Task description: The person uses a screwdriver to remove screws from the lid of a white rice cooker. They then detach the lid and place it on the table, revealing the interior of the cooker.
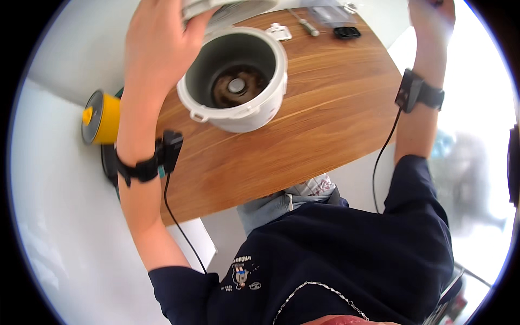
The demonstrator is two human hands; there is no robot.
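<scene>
Across the middle: wooden surface (325,103). On it, left of centre: white rice cooker (260,112), upright, open, brown-stained inside. At its far side: white lid (232,13), raised. At left: yellow drum-shaped item (110,120). Left hand (162,46): fingers closed on lid. Right hand (433,17), far right: blurred, cut off, fingers cannot be told. Far edge: screwdriver (310,27), black piece (346,33), white piece (278,32).
</scene>
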